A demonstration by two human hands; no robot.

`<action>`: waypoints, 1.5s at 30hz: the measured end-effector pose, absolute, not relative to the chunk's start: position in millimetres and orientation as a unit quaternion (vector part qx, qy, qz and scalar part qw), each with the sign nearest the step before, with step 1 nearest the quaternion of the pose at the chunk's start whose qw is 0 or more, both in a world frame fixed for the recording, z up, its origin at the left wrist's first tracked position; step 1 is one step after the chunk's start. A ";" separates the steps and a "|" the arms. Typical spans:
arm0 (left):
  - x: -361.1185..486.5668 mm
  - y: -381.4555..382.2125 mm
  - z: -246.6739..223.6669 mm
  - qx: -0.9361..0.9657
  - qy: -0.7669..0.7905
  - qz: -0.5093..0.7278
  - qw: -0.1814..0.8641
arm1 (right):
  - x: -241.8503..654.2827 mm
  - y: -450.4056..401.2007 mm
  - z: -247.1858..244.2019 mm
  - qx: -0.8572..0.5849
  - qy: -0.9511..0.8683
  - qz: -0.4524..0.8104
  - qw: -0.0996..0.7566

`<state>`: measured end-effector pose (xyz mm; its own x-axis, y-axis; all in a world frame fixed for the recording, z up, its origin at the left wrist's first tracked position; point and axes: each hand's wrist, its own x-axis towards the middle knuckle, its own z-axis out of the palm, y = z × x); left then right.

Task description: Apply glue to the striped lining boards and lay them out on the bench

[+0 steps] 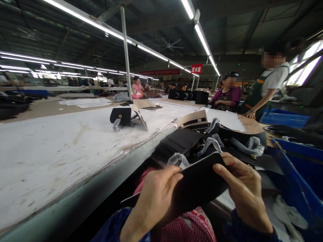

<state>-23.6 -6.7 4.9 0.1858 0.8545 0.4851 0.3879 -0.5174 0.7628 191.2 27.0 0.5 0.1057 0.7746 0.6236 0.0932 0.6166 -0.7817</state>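
**Both hands clamped on a black leather panel**

Down at the lap, the left hand (155, 198) grips the near edge of a flat black leather panel (199, 184), thumb pressed on top and fingers curled under it. The right hand (245, 194) pinches the far right edge, thumb flat on the face. Held between the two, the panel tilts up toward the eyes, likely so its surface can be looked over.

Just beyond the grip sits a heap of black leather bag parts (187, 141), their fittings wrapped in clear plastic, stacked close for reaching. To the right of the hands runs a blue plastic bin (305, 165).

Up and left of the grip stretches the long white worktable (44, 148), with a small black flap bag (121, 116) standing on it. Far back, seated workers and a standing person in a green apron (263, 91).
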 end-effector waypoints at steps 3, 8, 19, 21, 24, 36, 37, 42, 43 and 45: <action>-19.2 -6.3 6.6 0.741 0.420 0.475 0.222 | 188.1 22.5 4.5 -0.341 -0.639 0.259 0.639; -17.6 -10.6 2.5 0.742 0.410 0.511 0.140 | 180.2 13.6 9.8 -0.351 -0.650 0.194 0.646; -14.6 -14.8 -10.1 0.748 0.383 0.542 0.014 | 169.7 11.4 5.9 -0.349 -0.616 0.126 0.694; -14.8 -14.5 -10.9 0.751 0.381 0.540 -0.001 | 169.1 11.3 6.4 -0.349 -0.611 0.140 0.697; -15.4 -13.5 -13.1 0.752 0.374 0.542 -0.010 | 168.7 11.6 7.8 -0.346 -0.604 0.174 0.697; -17.5 -8.8 -15.5 0.759 0.358 0.543 0.021 | 167.3 12.8 5.9 -0.323 -0.584 0.214 0.714; -16.7 -7.6 -13.5 0.762 0.359 0.539 0.025 | 167.5 12.2 5.2 -0.321 -0.585 0.210 0.714; -2.4 -3.5 2.9 0.758 0.350 0.546 0.069 | 167.3 8.3 4.7 -0.322 -0.599 0.188 0.709; 1.8 -2.9 7.1 0.755 0.350 0.549 0.077 | 167.2 7.8 5.2 -0.323 -0.601 0.185 0.707; 9.9 -0.9 14.8 0.758 0.352 0.541 0.092 | 166.8 6.8 6.2 -0.323 -0.605 0.182 0.705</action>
